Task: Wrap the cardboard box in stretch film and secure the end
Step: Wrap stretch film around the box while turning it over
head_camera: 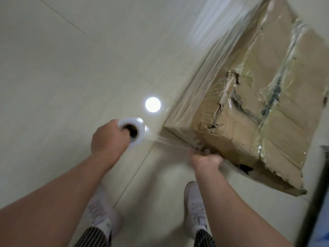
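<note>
A large, torn cardboard box [267, 107] stands on the floor at the right, its side covered in clear stretch film. My left hand [108, 139] grips the white film roll [132, 131] from its end, fingers tucked into the cardboard core. A twisted strand of film [169, 141] runs from the roll to the box's near corner. My right hand [206, 162] is curled round that strand right beside the corner; its fingers are blurred.
Pale glossy tile floor [62, 77] with a round lamp reflection [153, 104] lies left of the box. My two white shoes [195, 207] stand below the hands. A dark upright edge [318, 193] crosses the lower right.
</note>
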